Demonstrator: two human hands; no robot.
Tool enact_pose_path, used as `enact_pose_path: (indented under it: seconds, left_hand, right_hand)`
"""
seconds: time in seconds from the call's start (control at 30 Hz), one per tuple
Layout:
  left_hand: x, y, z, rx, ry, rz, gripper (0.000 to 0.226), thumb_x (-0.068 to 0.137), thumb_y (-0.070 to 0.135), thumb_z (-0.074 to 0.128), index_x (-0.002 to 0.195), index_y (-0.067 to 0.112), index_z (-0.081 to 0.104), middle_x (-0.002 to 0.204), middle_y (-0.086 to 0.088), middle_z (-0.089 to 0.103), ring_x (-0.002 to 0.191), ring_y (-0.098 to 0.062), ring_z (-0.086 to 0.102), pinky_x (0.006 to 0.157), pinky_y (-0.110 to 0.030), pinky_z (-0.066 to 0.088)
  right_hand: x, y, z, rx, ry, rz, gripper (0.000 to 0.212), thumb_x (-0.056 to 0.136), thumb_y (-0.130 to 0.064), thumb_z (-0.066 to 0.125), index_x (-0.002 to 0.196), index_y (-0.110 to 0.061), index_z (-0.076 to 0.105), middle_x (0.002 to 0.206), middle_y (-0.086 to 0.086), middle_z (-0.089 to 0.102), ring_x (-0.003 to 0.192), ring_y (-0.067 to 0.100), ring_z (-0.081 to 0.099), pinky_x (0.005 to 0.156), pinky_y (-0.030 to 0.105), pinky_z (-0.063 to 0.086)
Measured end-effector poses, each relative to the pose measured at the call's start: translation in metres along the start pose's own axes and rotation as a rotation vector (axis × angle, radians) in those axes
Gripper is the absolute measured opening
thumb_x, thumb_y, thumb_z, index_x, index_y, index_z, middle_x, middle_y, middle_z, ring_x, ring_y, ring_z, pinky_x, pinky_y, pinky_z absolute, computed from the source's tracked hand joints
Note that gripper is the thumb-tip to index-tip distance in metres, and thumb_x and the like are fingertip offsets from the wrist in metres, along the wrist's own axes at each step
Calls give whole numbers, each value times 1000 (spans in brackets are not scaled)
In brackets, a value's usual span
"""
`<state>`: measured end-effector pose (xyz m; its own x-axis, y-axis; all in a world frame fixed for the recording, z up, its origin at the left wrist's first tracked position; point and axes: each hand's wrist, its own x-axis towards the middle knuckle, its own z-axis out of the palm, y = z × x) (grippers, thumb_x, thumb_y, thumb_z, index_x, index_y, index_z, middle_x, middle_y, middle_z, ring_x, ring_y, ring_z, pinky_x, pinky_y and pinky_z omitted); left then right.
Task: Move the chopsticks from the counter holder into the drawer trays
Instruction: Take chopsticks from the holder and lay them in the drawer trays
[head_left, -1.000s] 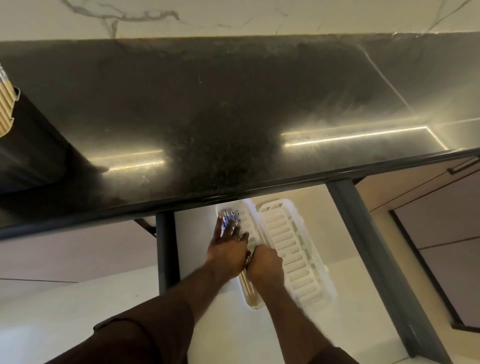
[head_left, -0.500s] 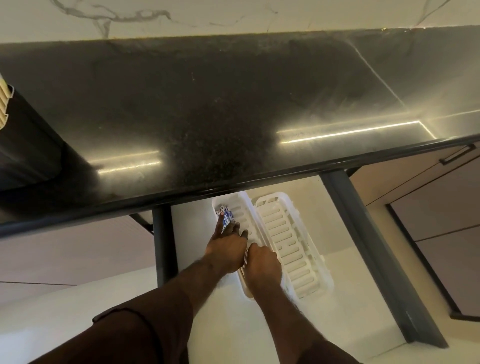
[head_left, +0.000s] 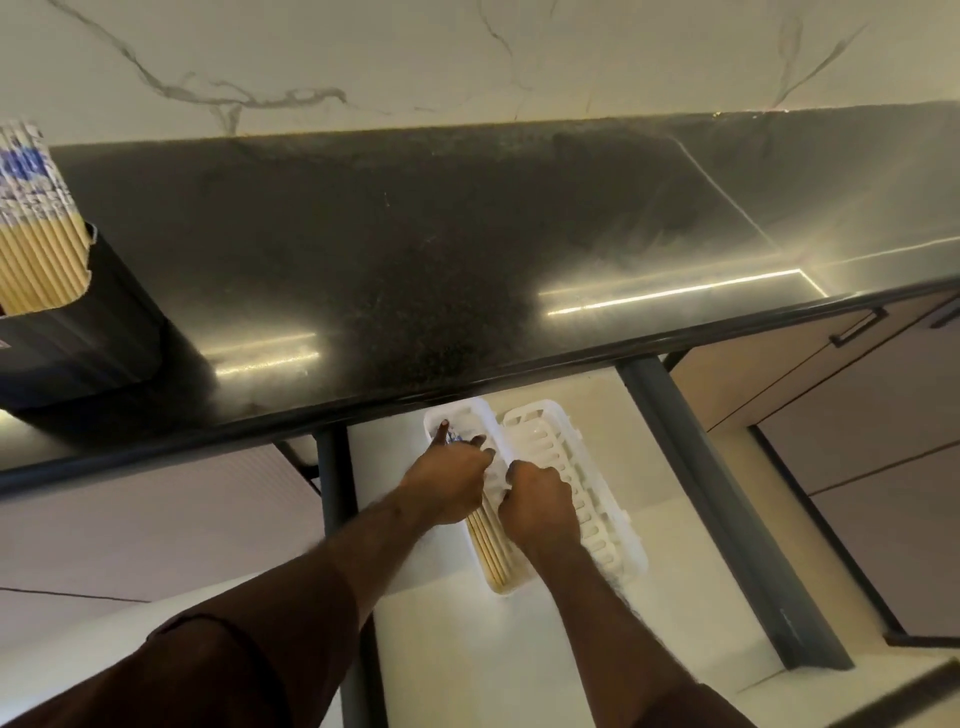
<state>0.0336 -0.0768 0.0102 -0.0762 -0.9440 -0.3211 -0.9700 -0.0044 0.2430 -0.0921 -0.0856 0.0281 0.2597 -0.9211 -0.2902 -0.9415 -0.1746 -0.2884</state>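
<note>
Two white slotted trays lie side by side in the open drawer. The left tray (head_left: 511, 586) holds several wooden chopsticks (head_left: 488, 545) with blue-patterned tops. My left hand (head_left: 447, 480) rests on those chopsticks, its fingers spread over their patterned ends. Beside it, my right hand (head_left: 540, 506) is curled on the strip between the two trays; what it grips is hidden. Nothing lies in the right tray (head_left: 597, 499). On the counter at far left, a black holder (head_left: 93, 322) carries a bundle of more chopsticks (head_left: 36, 234).
The black stone counter (head_left: 467, 249) overhangs the back of the drawer and hides the trays' far ends. Dark grey drawer sides (head_left: 727, 519) run along left and right. Cabinet fronts with handles are at the right. A marble wall rises behind the counter.
The view tilted up, bringing the holder and its chopsticks into sight at left. My hands moved slightly apart; the right one shifted toward the right tray.
</note>
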Motion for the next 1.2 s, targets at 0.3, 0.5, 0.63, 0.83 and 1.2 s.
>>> enact_pose_path:
  seconds: [0.3, 0.5, 0.63, 0.83, 1.2]
  left_hand:
    - [-58, -22, -135, -393, 477, 94, 39, 97, 21, 53, 135, 17, 52, 127, -5, 65, 110, -14, 64, 89, -19, 46]
    - [-117, -80, -217, -403, 842, 168, 33, 88, 15, 67, 121, 14, 67, 118, -5, 70, 102, -12, 68, 90, -8, 40]
    - [-157, -145, -250, -464, 950, 210, 34, 88, 17, 68, 122, 17, 66, 116, -2, 71, 100, -4, 67, 87, -11, 49]
    - [-204, -253, -283, -536, 980, 122, 35, 89, 17, 66, 124, 20, 65, 112, -1, 73, 101, -5, 67, 87, -13, 50]
    - [-201, -380, -276, -602, 990, -196, 42, 89, 10, 66, 130, 11, 58, 129, -9, 64, 119, -21, 60, 98, -34, 49]
  right_hand:
    - [-22, -68, -123, 252, 274, -55, 23, 86, -28, 69, 106, -19, 65, 99, 5, 69, 81, 18, 62, 70, 30, 50]
    - [-43, -170, -172, 270, 462, -269, 18, 92, -28, 60, 107, -22, 67, 99, -2, 71, 89, 13, 57, 73, 25, 39]
    - [-55, -257, -175, 315, 556, -398, 15, 89, -25, 63, 102, -22, 69, 95, -6, 73, 89, 13, 64, 80, 30, 49]
    - [-57, -383, -156, 364, 539, -478, 17, 89, -23, 65, 106, -23, 69, 91, -12, 72, 61, -12, 48, 56, 0, 36]
    - [-7, -494, -78, 325, 282, -469, 27, 92, -18, 62, 119, -20, 62, 105, -1, 71, 82, 5, 66, 69, 18, 56]
